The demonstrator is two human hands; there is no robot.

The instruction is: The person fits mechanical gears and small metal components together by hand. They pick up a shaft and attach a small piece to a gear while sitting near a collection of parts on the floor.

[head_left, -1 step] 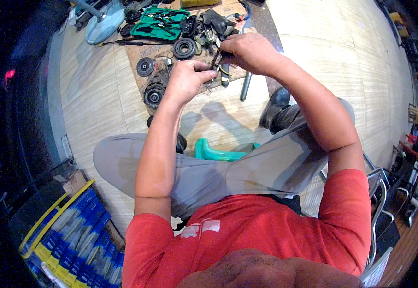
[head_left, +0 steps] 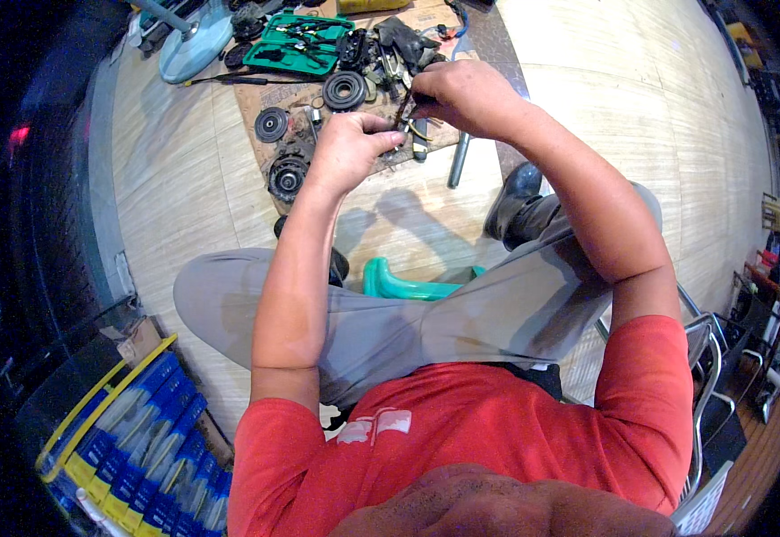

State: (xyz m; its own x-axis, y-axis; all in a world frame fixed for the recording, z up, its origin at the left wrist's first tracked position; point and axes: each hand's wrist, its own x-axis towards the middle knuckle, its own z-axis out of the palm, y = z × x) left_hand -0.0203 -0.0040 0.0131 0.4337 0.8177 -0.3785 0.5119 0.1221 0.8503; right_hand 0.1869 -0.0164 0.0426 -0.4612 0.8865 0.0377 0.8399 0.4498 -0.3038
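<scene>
My left hand (head_left: 345, 152) has thumb and fingers closed at the lower end of a small dark metal part (head_left: 402, 116). My right hand (head_left: 468, 98) grips the upper end of that part, fingers curled over it. Beneath them lies a greasy cardboard sheet (head_left: 256, 161) with a black ring-shaped part (head_left: 345, 90), a smaller disc (head_left: 271, 124), a round hub (head_left: 288, 179) and several dark parts. A short yellowish curved piece (head_left: 421, 134) shows just below my right fingers; whether it joins the held part I cannot tell.
A green tool case (head_left: 296, 55) with pliers lies behind. A metal tube (head_left: 460, 164) is at the right. A pale blue round base (head_left: 196, 55) stands back left. My legs flank a green plastic object (head_left: 399, 282). Blue-yellow packets (head_left: 130, 430) are lower left, a metal-framed chair (head_left: 712, 367) lower right.
</scene>
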